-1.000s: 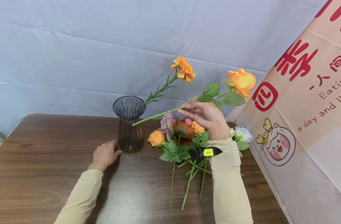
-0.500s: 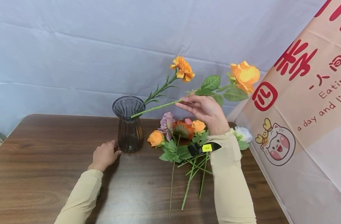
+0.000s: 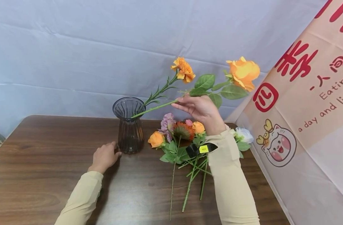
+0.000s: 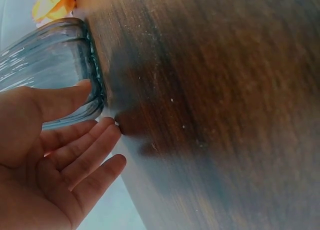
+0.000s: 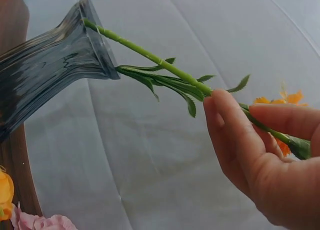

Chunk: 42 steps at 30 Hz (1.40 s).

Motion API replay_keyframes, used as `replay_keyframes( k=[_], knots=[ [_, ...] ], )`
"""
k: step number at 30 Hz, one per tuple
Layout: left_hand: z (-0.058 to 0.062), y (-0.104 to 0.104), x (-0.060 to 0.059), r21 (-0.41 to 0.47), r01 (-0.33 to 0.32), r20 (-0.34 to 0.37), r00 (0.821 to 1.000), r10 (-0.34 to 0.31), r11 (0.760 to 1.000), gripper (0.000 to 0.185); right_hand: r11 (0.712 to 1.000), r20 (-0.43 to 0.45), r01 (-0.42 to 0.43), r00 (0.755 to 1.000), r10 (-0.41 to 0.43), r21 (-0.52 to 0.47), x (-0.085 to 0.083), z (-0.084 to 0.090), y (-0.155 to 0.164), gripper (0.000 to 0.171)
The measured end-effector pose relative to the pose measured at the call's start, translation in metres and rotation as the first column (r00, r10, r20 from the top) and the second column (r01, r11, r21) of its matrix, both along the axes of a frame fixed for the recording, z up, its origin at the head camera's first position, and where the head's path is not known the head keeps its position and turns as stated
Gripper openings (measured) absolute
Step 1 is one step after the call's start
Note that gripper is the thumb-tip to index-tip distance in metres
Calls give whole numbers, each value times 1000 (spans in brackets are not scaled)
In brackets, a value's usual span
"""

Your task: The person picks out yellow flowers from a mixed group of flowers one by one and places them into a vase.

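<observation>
A dark, ribbed glass vase (image 3: 130, 137) stands upright at the table's back, and an orange carnation (image 3: 183, 70) leans out of it to the right. Against the lower left of the vase rests my left hand (image 3: 104, 157); in the left wrist view its thumb (image 4: 70, 97) overlaps the glass, the fingers fairly straight. My right hand (image 3: 203, 111) pinches the green stem (image 5: 150, 57) of a yellow-orange rose (image 3: 243, 74) between thumb and fingers. The rose slants, its bloom up to the right and its stem end just inside the vase's mouth.
Right of the vase lies a pile of flowers: a lilac bloom (image 3: 167, 124), a rust-orange one (image 3: 184, 130), small orange roses (image 3: 156, 139) and a white flower (image 3: 244, 135). Their stems point toward the front. A pale cloth (image 3: 75, 62) hangs behind; a printed banner (image 3: 301, 118) stands at right.
My right hand has moved up and left with the rose, bringing its stem end from in front of the vase to inside the mouth. The left hand has stayed put.
</observation>
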State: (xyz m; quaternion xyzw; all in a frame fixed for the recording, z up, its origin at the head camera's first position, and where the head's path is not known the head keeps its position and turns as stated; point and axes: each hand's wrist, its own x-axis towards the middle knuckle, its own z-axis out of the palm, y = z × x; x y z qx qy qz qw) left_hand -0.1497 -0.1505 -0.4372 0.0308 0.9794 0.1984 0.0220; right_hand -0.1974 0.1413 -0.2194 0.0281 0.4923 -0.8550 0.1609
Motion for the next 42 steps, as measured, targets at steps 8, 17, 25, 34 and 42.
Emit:
replay_keyframes(
  k=[8,17,25,34,42],
  knots=[
    [0,1,1,4,-1,7,1000,1,1000,43,995,-85,-40,995,48,86,0,-2,-8,22],
    [0,0,0,6,-2,-4,1000,2,1000,42,978,-163,-138,973,163,154,0,-5,-12,21],
    [-1,0,0,13,-1,-4,1000,1,1000,41,942,-168,-174,959,228,286,1,-6,-18,13],
    [0,0,2,12,-4,-16,1000,4,1000,36,890,-166,-162,953,253,427,1,-9,-23,6],
    [1,1,2,22,-10,-6,1000,11,1000,39,854,-170,-157,947,273,496,-1,-11,-30,6]
  ],
)
